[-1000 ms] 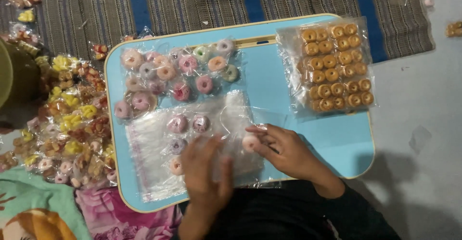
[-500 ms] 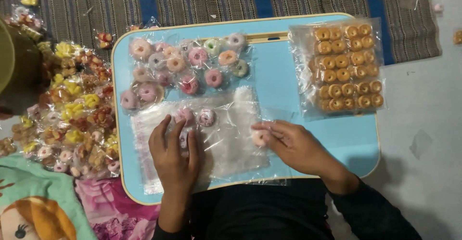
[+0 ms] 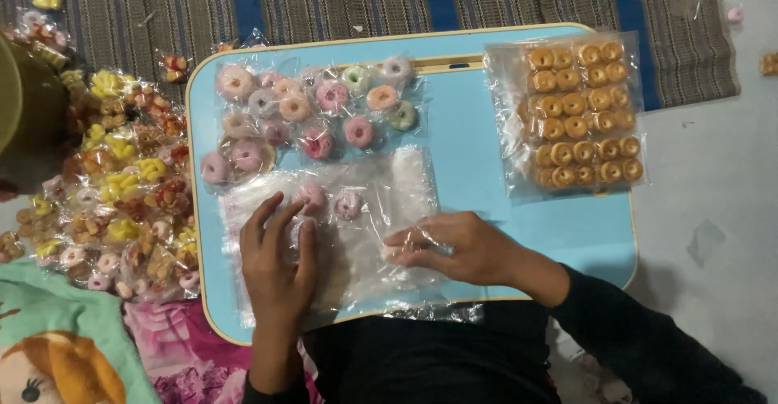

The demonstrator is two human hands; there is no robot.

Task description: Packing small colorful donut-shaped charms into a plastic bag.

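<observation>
The right hand (image 3: pixel 454 246) now lies further left, well onto the clear plastic bag (image 3: pixel 381 234), covering the pink ring candy it held at the bag's edge. The left hand (image 3: pixel 275 258) sits slightly lower and flatter.

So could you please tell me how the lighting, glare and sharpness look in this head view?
Head view: dim, soft light; a faint shadow on the grey floor at right; small glints on the clear plastic bag by the right hand; slightly soft throughout, the left hand mildly blurred; the tray's edges bow slightly.

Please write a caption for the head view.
Two hands press a clear bag of ring sweets on a blue tray.
</observation>
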